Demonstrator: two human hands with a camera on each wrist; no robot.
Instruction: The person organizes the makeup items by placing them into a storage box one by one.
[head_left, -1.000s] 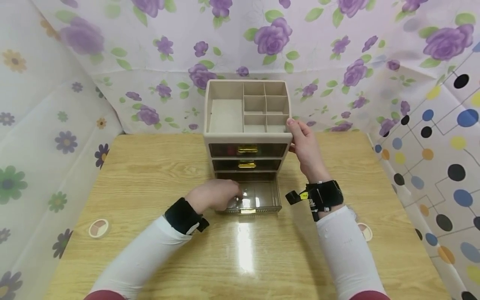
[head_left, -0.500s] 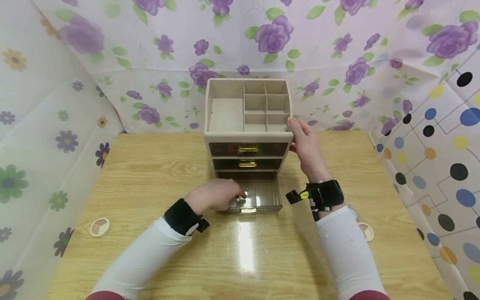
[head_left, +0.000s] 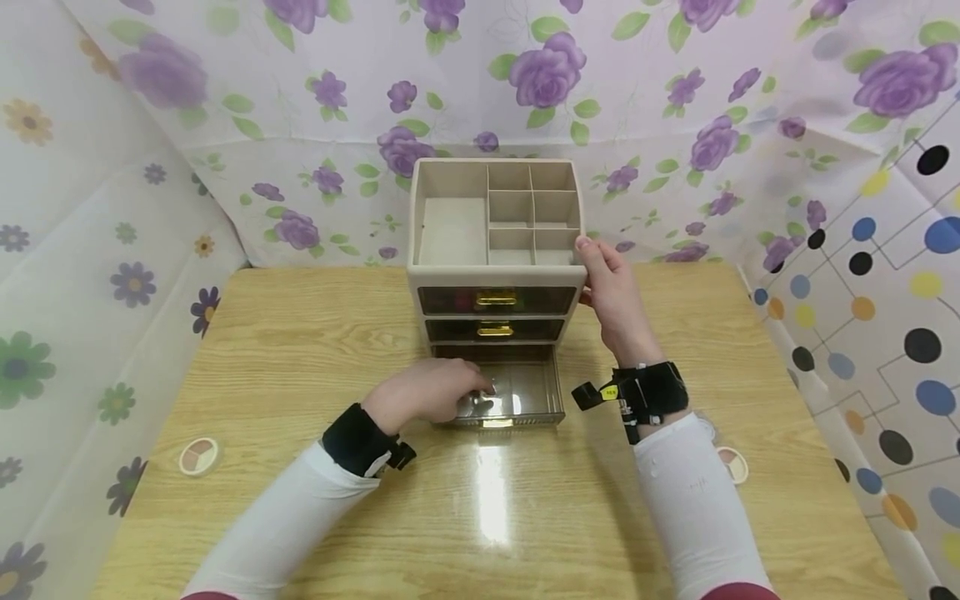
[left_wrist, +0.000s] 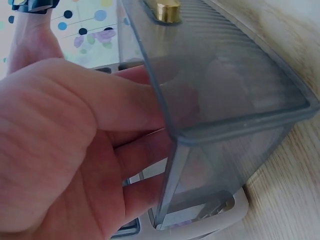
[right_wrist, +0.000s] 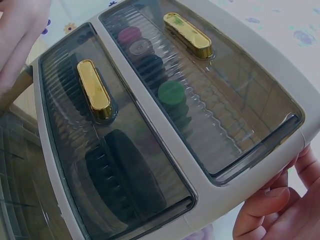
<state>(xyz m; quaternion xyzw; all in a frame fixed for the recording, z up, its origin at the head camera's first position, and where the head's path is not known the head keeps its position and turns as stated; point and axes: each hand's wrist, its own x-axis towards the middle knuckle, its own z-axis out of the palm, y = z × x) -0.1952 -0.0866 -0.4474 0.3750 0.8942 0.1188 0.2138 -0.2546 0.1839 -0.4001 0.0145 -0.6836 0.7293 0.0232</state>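
Note:
A beige desktop drawer organizer (head_left: pixel 495 271) stands on the table, its bottom drawer (head_left: pixel 528 392) pulled out. My left hand (head_left: pixel 431 390) reaches over that drawer's left side, fingers inside it. In the left wrist view, the tinted drawer wall (left_wrist: pixel 235 80) blurs the fingertips, and I cannot tell whether they pinch anything. My right hand (head_left: pixel 618 300) grips the organizer's right side, thumb at the top edge. The right wrist view shows its fingers (right_wrist: pixel 265 207) curled against the side. Both upper drawers, with gold handles (right_wrist: pixel 187 35), are closed.
Round compacts with sectioned pans lie at the left compact (head_left: pixel 198 457) and the right compact (head_left: pixel 732 465), the latter partly behind my sleeve. The top drawer holds a green-capped item (right_wrist: pixel 171 93) among others; a dark comb-like item (right_wrist: pixel 125 175) lies in the middle drawer. Floral cloth (head_left: pixel 480 92) hangs behind.
My left fingertips have shifted slightly to the right within the drawer, and the left wrist has drawn back a little. The right hand keeps its grip on the organizer.

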